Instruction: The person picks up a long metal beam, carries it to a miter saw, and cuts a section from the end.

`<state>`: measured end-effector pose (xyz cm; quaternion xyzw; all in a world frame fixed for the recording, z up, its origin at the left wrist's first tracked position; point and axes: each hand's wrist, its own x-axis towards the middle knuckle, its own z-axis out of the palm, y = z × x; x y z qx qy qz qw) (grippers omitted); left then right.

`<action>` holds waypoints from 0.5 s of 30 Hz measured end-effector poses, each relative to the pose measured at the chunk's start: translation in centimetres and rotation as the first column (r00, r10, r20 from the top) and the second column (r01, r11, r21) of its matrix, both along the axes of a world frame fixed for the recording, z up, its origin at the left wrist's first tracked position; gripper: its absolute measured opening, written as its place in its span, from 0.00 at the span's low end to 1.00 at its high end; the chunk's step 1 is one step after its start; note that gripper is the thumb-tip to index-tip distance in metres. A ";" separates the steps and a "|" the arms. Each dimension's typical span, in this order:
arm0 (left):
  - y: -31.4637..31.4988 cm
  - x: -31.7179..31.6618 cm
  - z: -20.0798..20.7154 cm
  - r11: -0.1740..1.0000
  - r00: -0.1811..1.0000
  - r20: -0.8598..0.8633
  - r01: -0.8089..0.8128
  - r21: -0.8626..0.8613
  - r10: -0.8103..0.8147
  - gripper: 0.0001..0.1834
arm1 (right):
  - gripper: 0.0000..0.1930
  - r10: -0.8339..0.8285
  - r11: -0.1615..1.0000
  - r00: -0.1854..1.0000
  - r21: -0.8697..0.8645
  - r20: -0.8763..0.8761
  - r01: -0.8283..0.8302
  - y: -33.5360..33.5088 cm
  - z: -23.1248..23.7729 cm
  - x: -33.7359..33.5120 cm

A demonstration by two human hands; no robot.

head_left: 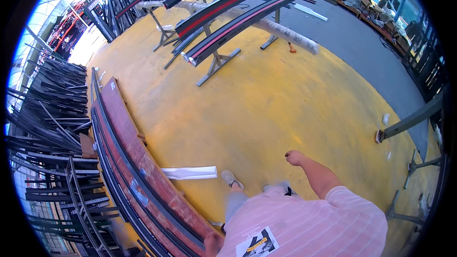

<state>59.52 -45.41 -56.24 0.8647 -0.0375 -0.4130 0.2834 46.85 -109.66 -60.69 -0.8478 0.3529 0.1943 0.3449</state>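
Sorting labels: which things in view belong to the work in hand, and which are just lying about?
Likely in hand, by nearness to the left hand:
- long narrow black bars
- long reddish-brown bench

Seemingly lying about:
- flat white strip beside the bench
- small orange object on the yellow floor
- piled long dark bars, far left

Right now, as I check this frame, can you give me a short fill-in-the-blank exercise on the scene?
The floor below the right hand is ____ in colour.
The striped shirt is ____.
Long black profiles lie along the reddish bench on the person's ____ side.

Missing words: yellow; pink; left.
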 end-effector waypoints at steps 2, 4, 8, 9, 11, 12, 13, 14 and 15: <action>-7.3 5.3 0.6 0.988 0.982 -0.137 -0.140 -0.063 0.131 0.25 | 0.21 -0.292 0.955 0.949 0.093 0.120 0.282 -5.3 3.3 5.2; -11.0 11.2 0.6 0.951 0.937 -0.208 -0.301 -0.067 0.282 0.26 | 0.22 -0.453 0.887 0.866 0.206 0.213 0.414 -7.3 5.3 10.5; -14.6 25.0 -6.4 0.933 0.886 -0.298 -0.354 0.059 0.355 0.28 | 0.23 -0.459 0.883 0.869 0.208 0.187 0.422 -8.2 8.4 14.6; -16.5 29.2 -6.8 0.956 0.908 -0.303 -0.268 0.118 0.291 0.28 | 0.24 -0.337 0.939 0.928 0.137 0.157 0.317 -8.1 8.3 13.8; -20.1 37.1 -6.4 0.975 0.967 -0.198 -0.122 0.187 0.159 0.25 | 0.23 -0.296 0.948 0.951 0.147 0.093 0.281 -6.8 8.9 12.1; -21.9 40.2 -6.7 0.982 0.989 -0.083 -0.108 0.154 0.121 0.25 | 0.23 -0.358 0.918 0.932 0.203 0.055 0.341 -6.4 10.1 11.4; -25.2 43.9 -6.3 0.964 0.993 -0.012 0.120 0.239 -0.121 0.25 | 0.23 -0.513 0.833 0.858 0.258 0.030 0.489 -6.2 10.1 9.2; -23.3 48.9 -7.5 0.928 0.892 0.261 0.336 0.161 -0.368 0.26 | 0.24 -0.615 0.738 0.788 0.370 0.023 0.565 -5.7 8.5 8.9; -27.6 50.2 -7.3 0.935 0.897 0.269 0.317 0.159 -0.350 0.27 | 0.24 -0.738 0.614 0.674 0.387 -0.029 0.688 -5.5 7.4 5.7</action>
